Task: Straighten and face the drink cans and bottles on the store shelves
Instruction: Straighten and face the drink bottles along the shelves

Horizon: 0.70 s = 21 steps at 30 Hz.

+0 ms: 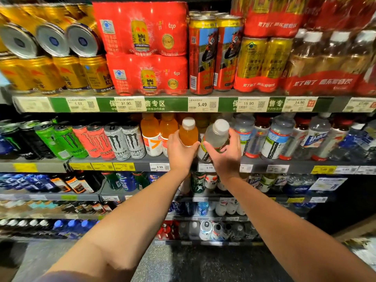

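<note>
On the second shelf [126, 160] my left hand [180, 151] grips an orange drink bottle [188, 132] with a white cap, standing about upright at the shelf's front. My right hand [224, 152] grips a clear bottle [214, 138] with a grey-white cap, tilted with its top leaning right. The two bottles are side by side, nearly touching. More orange bottles [151, 135] stand just left of them, and clear electrolyte bottles [276, 137] stand to the right.
Monster cans [118, 139] in green, red and white fill the shelf's left part. The top shelf holds gold cans [69, 72], red multipacks [146, 47] and tall red cans [203, 55]. Lower shelves carry more bottles. Price tags [159, 166] line the shelf edges.
</note>
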Motion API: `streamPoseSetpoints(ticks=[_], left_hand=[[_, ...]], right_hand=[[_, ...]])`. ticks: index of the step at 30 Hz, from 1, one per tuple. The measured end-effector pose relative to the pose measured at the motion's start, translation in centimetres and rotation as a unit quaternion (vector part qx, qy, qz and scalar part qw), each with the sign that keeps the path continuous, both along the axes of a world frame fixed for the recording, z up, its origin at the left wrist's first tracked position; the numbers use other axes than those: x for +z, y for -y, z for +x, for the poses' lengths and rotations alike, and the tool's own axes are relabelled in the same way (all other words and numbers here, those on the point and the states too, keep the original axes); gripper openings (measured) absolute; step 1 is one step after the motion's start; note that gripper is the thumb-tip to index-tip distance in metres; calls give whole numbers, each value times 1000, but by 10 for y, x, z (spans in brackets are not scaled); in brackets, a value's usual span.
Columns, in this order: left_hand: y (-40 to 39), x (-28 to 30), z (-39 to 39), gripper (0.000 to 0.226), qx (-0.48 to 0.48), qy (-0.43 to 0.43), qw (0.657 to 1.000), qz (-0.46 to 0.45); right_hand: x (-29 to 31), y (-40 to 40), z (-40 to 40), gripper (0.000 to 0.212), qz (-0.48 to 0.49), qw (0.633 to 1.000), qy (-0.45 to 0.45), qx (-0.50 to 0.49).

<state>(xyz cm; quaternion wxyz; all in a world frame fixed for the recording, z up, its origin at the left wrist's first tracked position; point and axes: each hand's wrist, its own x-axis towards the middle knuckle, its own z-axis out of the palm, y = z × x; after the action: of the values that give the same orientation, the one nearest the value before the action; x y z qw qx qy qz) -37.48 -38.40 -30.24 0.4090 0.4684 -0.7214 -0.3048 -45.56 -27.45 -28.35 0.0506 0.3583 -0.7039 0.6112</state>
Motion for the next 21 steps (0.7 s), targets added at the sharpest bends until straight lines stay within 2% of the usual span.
streamPoseSetpoints(ticks=[4,7,11,16,21], left_hand=[[1,4,3,66,22,-4,1000,10],[0,2,5,78,37,-14,999,22],[0,3,6,81,46,-56,997,37],[4,3,6,76,34,-40,999,9],[3,5,6,75,27,-38,999,-3]], right_hand=[[2,11,0,77,24,999,30,5],[2,20,-1,76,55,998,33,7],[-1,29,0,77,105,994,-2,13],[11,40,-1,79,182,981,-58,-45],[20,46,-2,76,205,975,-61,-53]])
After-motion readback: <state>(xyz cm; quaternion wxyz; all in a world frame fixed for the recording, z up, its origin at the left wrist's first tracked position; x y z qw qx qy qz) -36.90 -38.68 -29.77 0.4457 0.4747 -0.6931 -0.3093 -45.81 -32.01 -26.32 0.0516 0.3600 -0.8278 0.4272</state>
